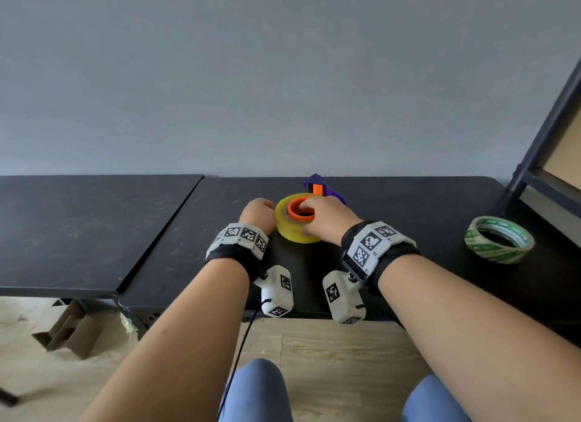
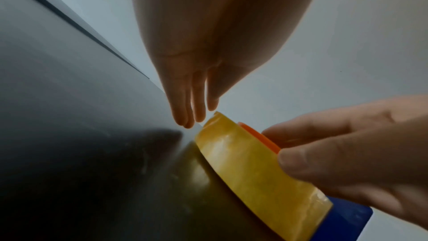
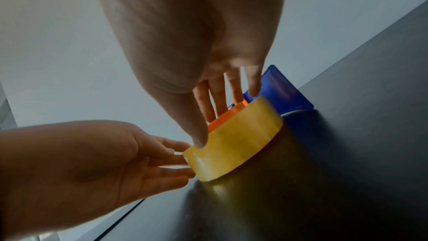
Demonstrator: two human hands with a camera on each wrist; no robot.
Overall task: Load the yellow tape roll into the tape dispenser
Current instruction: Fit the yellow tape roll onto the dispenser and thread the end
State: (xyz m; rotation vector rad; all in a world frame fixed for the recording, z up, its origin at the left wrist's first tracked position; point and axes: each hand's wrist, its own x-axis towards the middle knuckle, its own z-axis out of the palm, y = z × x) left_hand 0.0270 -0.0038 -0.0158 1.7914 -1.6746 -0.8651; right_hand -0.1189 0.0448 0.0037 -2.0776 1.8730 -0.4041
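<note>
The yellow tape roll (image 1: 294,230) lies flat on the black table (image 1: 408,220), around an orange hub (image 1: 294,212). The blue dispenser (image 1: 328,190) lies under and behind it, by the wall. My right hand (image 1: 309,220) pinches the roll, with fingers in the orange hub (image 3: 228,116) and the thumb on the yellow side (image 3: 234,146). My left hand (image 1: 267,209) touches the roll's left side with straight fingers (image 3: 178,160). In the left wrist view the left fingertips (image 2: 187,118) end at the edge of the roll (image 2: 250,168).
A green and white tape roll (image 1: 500,241) lies at the table's right. A black shelf frame (image 1: 547,132) stands at the far right. A second black table (image 1: 78,226) adjoins on the left. The wall runs close behind the dispenser.
</note>
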